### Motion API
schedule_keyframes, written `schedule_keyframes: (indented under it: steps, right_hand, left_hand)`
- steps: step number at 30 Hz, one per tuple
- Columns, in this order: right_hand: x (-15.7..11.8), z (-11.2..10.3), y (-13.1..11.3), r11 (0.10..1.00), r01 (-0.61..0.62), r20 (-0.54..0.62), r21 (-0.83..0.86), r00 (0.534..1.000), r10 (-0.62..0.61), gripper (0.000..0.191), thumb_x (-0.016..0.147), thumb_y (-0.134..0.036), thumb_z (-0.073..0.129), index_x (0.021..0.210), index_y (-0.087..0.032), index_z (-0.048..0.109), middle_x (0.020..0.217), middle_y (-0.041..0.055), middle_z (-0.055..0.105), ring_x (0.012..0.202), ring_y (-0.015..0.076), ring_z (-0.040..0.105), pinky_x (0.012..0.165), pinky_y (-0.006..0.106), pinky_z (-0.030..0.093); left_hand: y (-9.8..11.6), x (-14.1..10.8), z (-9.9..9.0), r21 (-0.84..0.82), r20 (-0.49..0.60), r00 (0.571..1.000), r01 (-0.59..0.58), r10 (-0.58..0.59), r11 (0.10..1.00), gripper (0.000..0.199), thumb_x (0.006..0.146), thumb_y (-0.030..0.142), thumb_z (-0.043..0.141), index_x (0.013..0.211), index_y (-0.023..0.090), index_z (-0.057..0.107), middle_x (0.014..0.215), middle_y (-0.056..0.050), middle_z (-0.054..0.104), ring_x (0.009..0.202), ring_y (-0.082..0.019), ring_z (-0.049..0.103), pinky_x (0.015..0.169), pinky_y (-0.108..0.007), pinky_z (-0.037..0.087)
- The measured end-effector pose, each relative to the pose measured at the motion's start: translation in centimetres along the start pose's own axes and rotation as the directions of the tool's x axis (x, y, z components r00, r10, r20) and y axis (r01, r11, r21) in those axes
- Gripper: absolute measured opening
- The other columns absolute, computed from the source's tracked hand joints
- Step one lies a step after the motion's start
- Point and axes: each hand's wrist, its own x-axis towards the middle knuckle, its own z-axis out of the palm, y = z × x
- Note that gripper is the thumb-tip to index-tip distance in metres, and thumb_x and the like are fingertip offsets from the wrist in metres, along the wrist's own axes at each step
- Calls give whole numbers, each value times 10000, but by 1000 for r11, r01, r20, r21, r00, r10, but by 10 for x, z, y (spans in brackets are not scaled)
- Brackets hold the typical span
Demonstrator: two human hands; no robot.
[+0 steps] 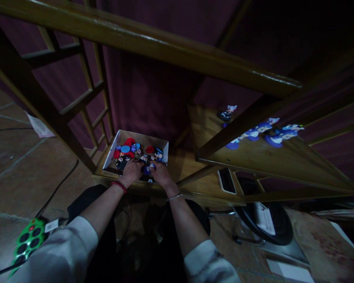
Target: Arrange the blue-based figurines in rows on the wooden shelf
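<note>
An open cardboard box (107,160) holds several small figurines with red, blue and black parts. Inside its front left part is my left hand (131,172), fingers bent down among dark figurines; what they touch is hard to make out. My right hand (161,173) reaches over the front right part of the box, its fingers closed at a small blue and white figurine (148,169). The two hands are close together. A red disc (150,149) and a blue disc (125,149) show behind them.
Several figurines (253,131) stand on a raised wooden shelf (253,157) at the right. A phone (227,181) lies on the lower shelf. Wooden beams (153,43) cross above and beside the box. A black round stool (280,224) and a green power strip (29,239) are below.
</note>
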Motion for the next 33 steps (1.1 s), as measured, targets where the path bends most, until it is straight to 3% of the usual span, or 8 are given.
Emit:
schedule_keyframes:
  steps: [7, 11, 15, 20, 28, 33]
  right_hand:
    - [3, 0, 5, 994, -85, 24, 73, 996, 83, 364, 798, -155, 460, 1155, -200, 515, 1023, 63, 640, 935, 152, 593, 830, 244, 421]
    - [6, 4, 10, 957, -128, 72, 260, 991, 113, 367, 774, -149, 472, 1131, -216, 524, 901, 13, 651, 809, 127, 619, 735, 222, 455]
    - [10, 10, 14, 886, -158, 75, 436, 987, 139, 346, 809, -160, 394, 1130, -215, 510, 898, 5, 630, 723, 95, 620, 654, 197, 469]
    - [14, 13, 17, 907, -148, 19, 393, 988, 154, 345, 770, -167, 456, 1101, -230, 531, 964, 7, 612, 769, 104, 612, 677, 206, 470]
    - [5, -1, 6, 949, -146, 55, 280, 989, 136, 350, 769, -168, 472, 1112, -188, 539, 759, -3, 635, 663, 105, 588, 663, 209, 453]
    - [1, -3, 3, 972, -103, 65, 211, 994, 91, 361, 780, -160, 472, 1136, -179, 534, 809, 21, 654, 679, 110, 594, 707, 219, 442]
  left_hand:
    - [1, 1, 1, -13, 29, 1000, 0, 1, 1000, 317, 680, 118, 501, 961, 188, 628, 983, -77, 654, 1025, -179, 527, 980, -297, 283]
    - [0, 4, 6, -4, 2, 1000, 18, -18, 1000, 288, 681, 130, 505, 941, 171, 620, 993, -100, 641, 1044, -201, 509, 951, -312, 317]
    - [0, 5, 10, 25, -18, 1000, 19, -18, 1000, 244, 679, 146, 514, 901, 153, 616, 985, -118, 636, 1046, -219, 504, 920, -321, 347]
    - [0, 5, 10, 23, -31, 999, 11, -10, 1000, 225, 691, 189, 529, 898, 155, 612, 979, -115, 635, 1047, -216, 502, 923, -321, 348]
    - [-1, 4, 10, 57, -43, 999, 9, -7, 998, 213, 694, 183, 524, 882, 158, 622, 953, -110, 639, 1023, -224, 519, 899, -318, 365]
    - [-1, 3, 10, 74, -36, 999, 12, -9, 997, 233, 709, 176, 509, 914, 156, 618, 958, -109, 644, 994, -218, 541, 893, -324, 368]
